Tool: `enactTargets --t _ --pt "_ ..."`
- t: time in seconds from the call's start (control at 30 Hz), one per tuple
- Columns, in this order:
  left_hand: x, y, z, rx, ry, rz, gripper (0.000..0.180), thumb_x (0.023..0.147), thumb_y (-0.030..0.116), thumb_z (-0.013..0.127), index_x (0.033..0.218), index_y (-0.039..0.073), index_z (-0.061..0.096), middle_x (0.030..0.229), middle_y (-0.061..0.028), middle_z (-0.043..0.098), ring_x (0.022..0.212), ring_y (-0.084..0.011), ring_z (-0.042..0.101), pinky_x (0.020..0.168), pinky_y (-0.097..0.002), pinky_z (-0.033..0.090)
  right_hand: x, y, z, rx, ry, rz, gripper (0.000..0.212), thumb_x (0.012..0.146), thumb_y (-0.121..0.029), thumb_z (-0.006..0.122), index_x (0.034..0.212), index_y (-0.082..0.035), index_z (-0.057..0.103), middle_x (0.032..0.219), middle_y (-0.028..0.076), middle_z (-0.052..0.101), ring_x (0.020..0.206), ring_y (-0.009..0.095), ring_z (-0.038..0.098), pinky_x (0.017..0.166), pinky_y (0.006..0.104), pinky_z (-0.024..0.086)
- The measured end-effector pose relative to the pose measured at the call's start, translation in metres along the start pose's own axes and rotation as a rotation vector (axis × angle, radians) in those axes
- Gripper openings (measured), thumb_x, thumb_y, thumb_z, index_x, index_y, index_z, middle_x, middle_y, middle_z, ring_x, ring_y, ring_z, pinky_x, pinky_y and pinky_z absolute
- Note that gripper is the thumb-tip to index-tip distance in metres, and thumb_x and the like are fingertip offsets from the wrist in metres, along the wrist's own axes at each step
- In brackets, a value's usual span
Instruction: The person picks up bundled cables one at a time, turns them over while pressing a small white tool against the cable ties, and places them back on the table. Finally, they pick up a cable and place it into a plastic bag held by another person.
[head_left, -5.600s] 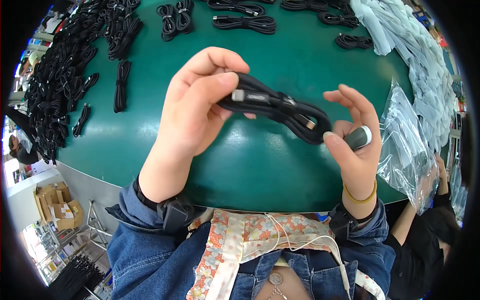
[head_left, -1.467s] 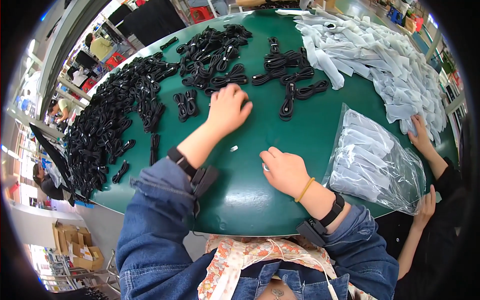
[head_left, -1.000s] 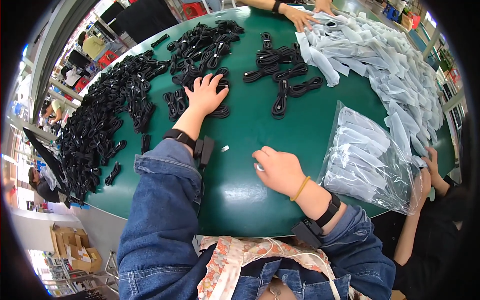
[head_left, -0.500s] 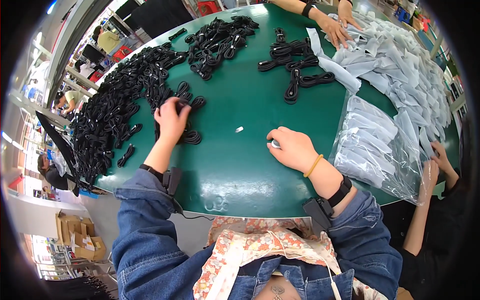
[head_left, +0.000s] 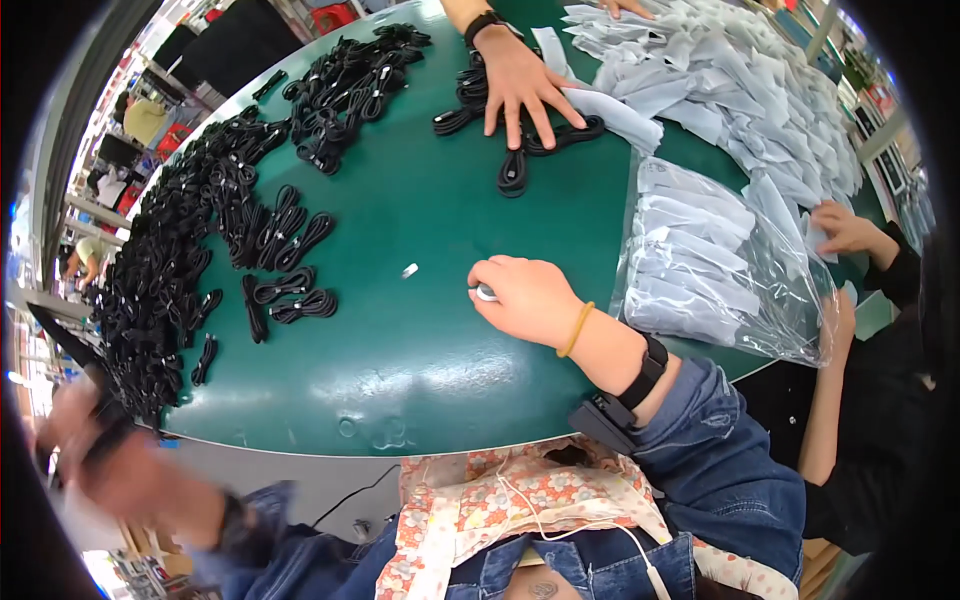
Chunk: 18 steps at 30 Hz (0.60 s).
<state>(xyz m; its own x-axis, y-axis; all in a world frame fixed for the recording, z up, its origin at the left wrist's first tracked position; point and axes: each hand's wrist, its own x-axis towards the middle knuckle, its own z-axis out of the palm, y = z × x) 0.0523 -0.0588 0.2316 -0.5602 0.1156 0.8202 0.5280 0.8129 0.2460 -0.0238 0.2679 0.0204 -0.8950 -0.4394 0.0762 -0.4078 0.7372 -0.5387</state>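
Observation:
My right hand (head_left: 528,303) rests on the green table (head_left: 420,355) in a closed grip, with the pale rounded end of a small object (head_left: 486,292) showing at the fingers; its kind is hidden. My left hand (head_left: 115,455), smeared by motion, is at the far left beyond the table's edge. A black shape (head_left: 106,437) crosses it, too blurred to name. Coiled black cables (head_left: 287,235) lie loose left of the middle, beside a big heap of cable bundles (head_left: 165,250). Between them and my right hand lies a small white piece (head_left: 409,270).
Another person's hand (head_left: 525,85) is spread over cable bundles at the far side. Pale wrapped packets (head_left: 700,60) are heaped at the far right. A clear plastic bag (head_left: 690,265) of packets lies right of my hand, by a co-worker's hand (head_left: 848,228).
My left hand has swung from the loose cables out to the lower left, past the table's edge. The view has shifted. The far person's hand now covers the cable bundles.

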Motion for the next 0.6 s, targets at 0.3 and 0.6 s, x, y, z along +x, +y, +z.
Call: enactTargets --t 0.3,0.6 --pt "-0.081 0.048 0.219 -1.801 -0.055 -0.904 0.022 0.078 0.005 0.049 0.097 0.010 0.040 0.103 -0.0097 0.044 0.095 -0.0208 0.045 0.089 -0.0395 0.032 -0.001 -0.027 -0.016 1.186 -0.123 0.108 0.035 0.075 -0.009 0.056 0.109 -0.002 0.046 0.092 0.006 0.056 0.072 0.009 0.052 0.059 0.0205 0.041" --pt "-0.090 0.040 0.213 -1.532 -0.315 -0.745 0.035 0.071 0.007 0.062 0.102 0.006 0.045 0.101 -0.0128 0.049 0.095 -0.0214 0.049 0.084 -0.0340 0.039 -0.008 -0.029 -0.023 1.043 0.192 -0.052 0.051 0.065 0.003 0.064 0.112 -0.001 0.045 0.089 0.002 0.056 0.058 0.000 0.044 0.046 0.0133 0.031"
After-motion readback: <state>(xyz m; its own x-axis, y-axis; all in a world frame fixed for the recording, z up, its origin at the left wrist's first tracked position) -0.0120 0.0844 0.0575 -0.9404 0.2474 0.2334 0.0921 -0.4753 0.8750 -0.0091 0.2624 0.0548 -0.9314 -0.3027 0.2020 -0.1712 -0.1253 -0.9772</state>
